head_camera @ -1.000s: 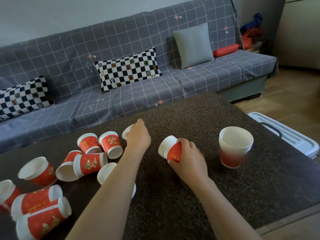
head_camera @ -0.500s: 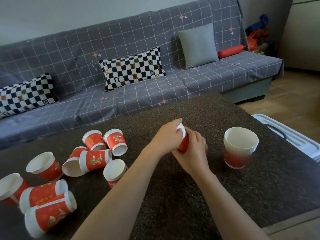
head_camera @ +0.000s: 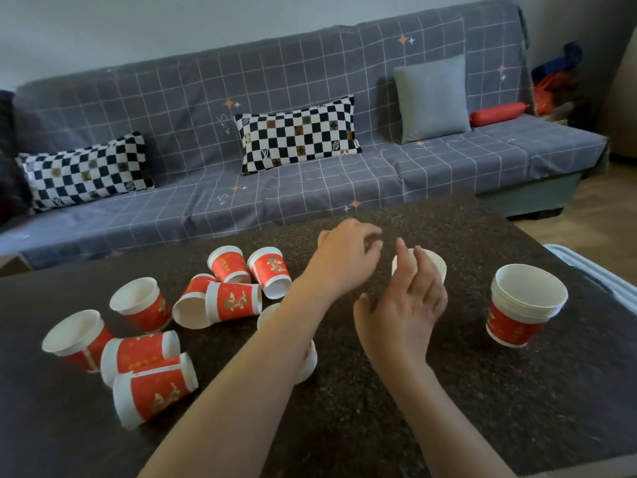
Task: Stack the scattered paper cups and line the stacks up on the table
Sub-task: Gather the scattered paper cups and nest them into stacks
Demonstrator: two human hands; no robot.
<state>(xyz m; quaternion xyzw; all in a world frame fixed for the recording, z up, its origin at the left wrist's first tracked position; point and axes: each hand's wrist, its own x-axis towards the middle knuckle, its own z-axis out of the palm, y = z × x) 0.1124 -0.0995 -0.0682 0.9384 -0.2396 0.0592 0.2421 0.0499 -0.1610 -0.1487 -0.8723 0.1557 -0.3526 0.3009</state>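
The dark table [head_camera: 448, 391] carries everything, and the finished stack [head_camera: 524, 305] standing upright near its right edge serves as the landmark. Well to the left of that stack, loose cups [head_camera: 234, 300] lie mostly tipped on their sides, scattered and not yet nested. Between the two, a smaller stack [head_camera: 437, 265] stands upright, probably set there to begin a row beside the finished one. The right hand [head_camera: 403, 315] hovers just in front of this smaller stack, fingers spread and holding nothing; whether a fingertip touches its rim cannot be told. The left hand [head_camera: 344, 257], farther left of the landmark, is loosely curled and empty.
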